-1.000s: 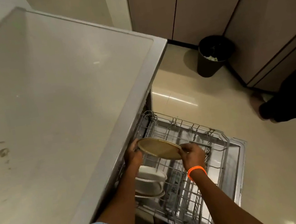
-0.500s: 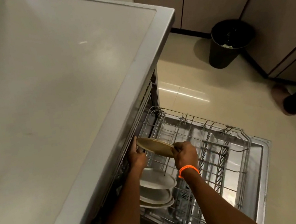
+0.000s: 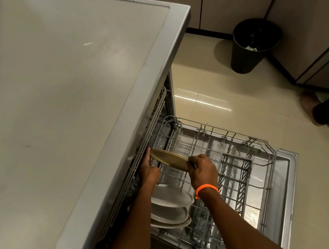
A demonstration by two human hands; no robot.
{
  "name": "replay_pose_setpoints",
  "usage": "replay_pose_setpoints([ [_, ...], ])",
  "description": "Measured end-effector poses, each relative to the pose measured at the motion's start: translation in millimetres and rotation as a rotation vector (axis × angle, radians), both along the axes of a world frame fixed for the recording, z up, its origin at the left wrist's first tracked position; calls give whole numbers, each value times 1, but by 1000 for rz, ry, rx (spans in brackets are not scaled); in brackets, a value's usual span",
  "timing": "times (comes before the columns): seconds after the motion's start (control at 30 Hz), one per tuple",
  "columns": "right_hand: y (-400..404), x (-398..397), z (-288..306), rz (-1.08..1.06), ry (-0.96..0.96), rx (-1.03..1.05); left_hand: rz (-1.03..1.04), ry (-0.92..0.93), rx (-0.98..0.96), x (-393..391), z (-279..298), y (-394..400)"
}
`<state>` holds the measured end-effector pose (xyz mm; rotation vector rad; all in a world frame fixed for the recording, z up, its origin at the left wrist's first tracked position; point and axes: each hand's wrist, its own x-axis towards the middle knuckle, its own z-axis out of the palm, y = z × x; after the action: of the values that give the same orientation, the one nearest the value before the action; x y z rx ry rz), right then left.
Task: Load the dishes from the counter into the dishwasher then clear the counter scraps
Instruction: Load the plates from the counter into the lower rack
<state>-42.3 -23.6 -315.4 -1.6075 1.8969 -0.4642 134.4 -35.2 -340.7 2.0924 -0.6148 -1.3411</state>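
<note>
A tan plate (image 3: 170,159) is tilted on edge over the pulled-out lower rack (image 3: 240,161) of the open dishwasher. My left hand (image 3: 148,171) holds its far rim close under the counter edge. My right hand (image 3: 202,171), with an orange band at the wrist, pinches the near rim. Three white plates (image 3: 170,196) lean in the rack just below my hands. The grey counter (image 3: 47,99) fills the left of the view with a few small specks on it.
The dishwasher door (image 3: 291,181) lies open toward the right over the tiled floor. A black bin (image 3: 254,45) stands by the cabinets at the back right. Another person's foot (image 3: 311,102) is at the right edge.
Both hands have lowered the tan plate a little further into the rack and tilted it more on edge. The view has shifted right and down along the counter.
</note>
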Motion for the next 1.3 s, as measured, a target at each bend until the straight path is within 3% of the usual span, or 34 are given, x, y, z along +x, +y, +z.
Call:
replay_pose_setpoints([
  [0.2,-6,6,-11,141,87,127,-42,-19,13,-6,4,-4],
  [0.43,-5,11,-24,31,-80,251,-124,1,60,-9,2,2],
  [0.67,-3,-2,12,13,-114,229,-127,-66,96,-20,24,12],
  [0.83,2,-11,75,-8,-76,237,-140,-37,103,-38,68,27],
  [1.07,31,-16,194,-1,-51,233,-102,22,83,-64,177,61],
  [1.3,78,-4,308,43,-211,137,-78,-16,24,-63,276,110],
])
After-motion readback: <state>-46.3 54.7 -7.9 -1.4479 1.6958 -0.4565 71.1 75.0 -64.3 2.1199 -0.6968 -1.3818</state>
